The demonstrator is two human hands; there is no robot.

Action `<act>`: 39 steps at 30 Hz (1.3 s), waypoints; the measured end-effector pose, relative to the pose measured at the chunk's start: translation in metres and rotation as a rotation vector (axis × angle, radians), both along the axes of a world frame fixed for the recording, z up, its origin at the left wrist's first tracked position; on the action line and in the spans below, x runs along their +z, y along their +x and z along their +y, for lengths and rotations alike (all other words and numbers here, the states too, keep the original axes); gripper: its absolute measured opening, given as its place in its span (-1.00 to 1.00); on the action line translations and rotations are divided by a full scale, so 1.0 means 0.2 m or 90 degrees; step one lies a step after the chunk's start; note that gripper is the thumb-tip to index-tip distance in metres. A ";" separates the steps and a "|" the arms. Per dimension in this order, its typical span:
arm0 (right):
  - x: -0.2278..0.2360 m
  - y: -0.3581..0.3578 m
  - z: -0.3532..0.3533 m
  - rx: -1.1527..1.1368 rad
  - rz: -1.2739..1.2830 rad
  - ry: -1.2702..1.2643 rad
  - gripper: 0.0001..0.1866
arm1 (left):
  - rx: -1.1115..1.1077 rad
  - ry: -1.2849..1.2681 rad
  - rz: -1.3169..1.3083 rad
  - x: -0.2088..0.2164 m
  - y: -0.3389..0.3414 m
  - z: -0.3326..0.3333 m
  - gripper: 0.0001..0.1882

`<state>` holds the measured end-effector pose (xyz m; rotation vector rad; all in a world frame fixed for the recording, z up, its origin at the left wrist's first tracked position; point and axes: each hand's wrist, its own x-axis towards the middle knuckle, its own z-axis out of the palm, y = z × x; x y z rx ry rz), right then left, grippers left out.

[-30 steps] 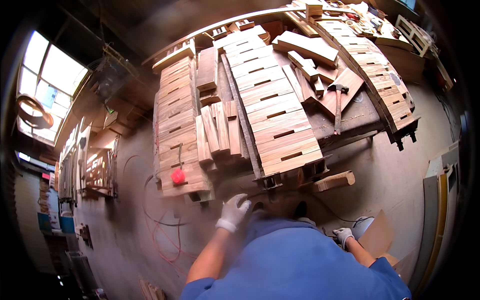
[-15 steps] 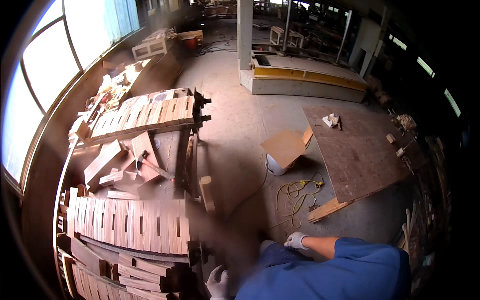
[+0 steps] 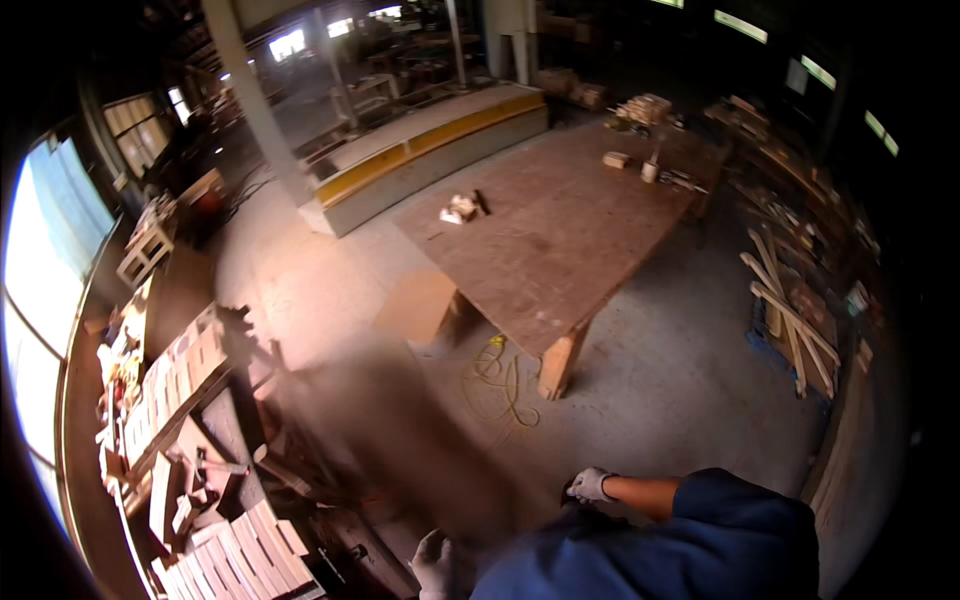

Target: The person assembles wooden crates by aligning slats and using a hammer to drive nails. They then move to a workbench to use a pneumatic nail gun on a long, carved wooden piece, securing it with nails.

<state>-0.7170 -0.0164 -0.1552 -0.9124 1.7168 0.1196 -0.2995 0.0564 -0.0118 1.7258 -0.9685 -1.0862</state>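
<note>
My left hand [image 3: 432,566], in a pale work glove, hangs low near the front edge of the workbench, its fingers loosely bent and apart, with nothing seen in them. My right hand [image 3: 591,485], also gloved, is in front of my body with its fingers curled together. A small dark shape shows at its fingertips, too small to make out. Beside my left hand, on the workbench at the left, lie rows of wooden strips [image 3: 240,557] set side by side. Farther back are a hammer [image 3: 222,465], loose wood pieces [image 3: 165,498] and another row of strips [image 3: 178,385].
A large brown table [image 3: 560,235] on wooden legs stands ahead, bearing a crumpled white item [image 3: 460,208] and wood scraps. A yellow cord [image 3: 512,395] lies on the floor by a brown board [image 3: 418,303]. Long wood pieces [image 3: 790,310] are at the right. A brown blur covers the lower middle.
My view has swung to the right, so the workbench has slid lower left and the brown table has come to the middle. My right hand's fingers are more curled.
</note>
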 end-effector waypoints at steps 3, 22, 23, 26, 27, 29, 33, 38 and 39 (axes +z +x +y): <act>0.01 -0.22 0.03 0.018 0.024 -0.012 -0.65 | -0.057 -0.025 0.022 0.06 -0.26 -0.13 -0.68; -0.16 -0.71 1.42 -0.675 0.039 -0.003 -0.65 | -0.670 -0.151 -0.085 -0.02 -1.18 -0.91 -0.70; -0.15 -0.61 1.44 -0.703 0.015 -0.010 -0.65 | -0.706 -0.216 -0.111 -0.05 -1.19 -0.95 -0.70; -0.31 -0.37 1.57 -0.493 0.074 -0.028 -0.48 | -0.779 -0.295 -0.132 -0.17 -1.22 -0.99 -0.69; -0.44 -0.34 1.64 -0.296 0.153 -0.065 -0.40 | -0.779 -0.253 -0.108 -0.26 -1.22 -1.00 -0.69; -0.69 -0.32 1.79 -0.231 0.190 -0.005 -0.30 | -0.810 -0.252 -0.091 -0.32 -1.30 -1.01 -0.69; -0.47 -0.29 1.61 -0.426 0.157 -0.038 -0.36 | -0.833 -0.259 -0.122 -0.32 -1.33 -1.07 -0.68; -0.24 -0.51 1.43 -0.631 0.095 -0.009 -0.45 | -0.823 -0.229 -0.111 -0.26 -1.52 -1.13 -0.67; -0.25 -0.57 1.43 -0.665 0.094 -0.011 -0.46 | -0.828 -0.219 -0.116 -0.25 -1.56 -1.14 -0.67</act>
